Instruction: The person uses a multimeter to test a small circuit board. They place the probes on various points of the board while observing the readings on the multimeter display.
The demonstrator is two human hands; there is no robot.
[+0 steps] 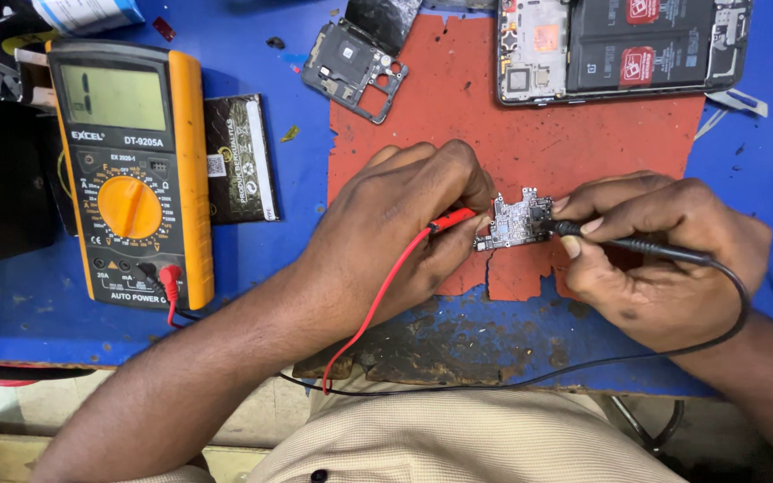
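Nearest the camera, 2 leads, 1 red (378, 300) and 1 black (530, 380), looped over the worn front edge of the blue worktop (38, 313). Just beyond, the left hand (395, 228) had its grip closed around the red probe (451, 219), tip against the left edge of a small circuit board (513, 221). The right hand (664, 255) pinched the black probe (619, 241) in a shut grip, its tip touching the board's right side. The board lay between both hands on a torn red mat (458, 98). To the left stood a yellow multimeter (127, 170), both leads plugged in at its base, a dark battery pack (242, 159) just beside it. Farther back lay a grey phone frame piece (351, 70) and an opened phone (624, 49).
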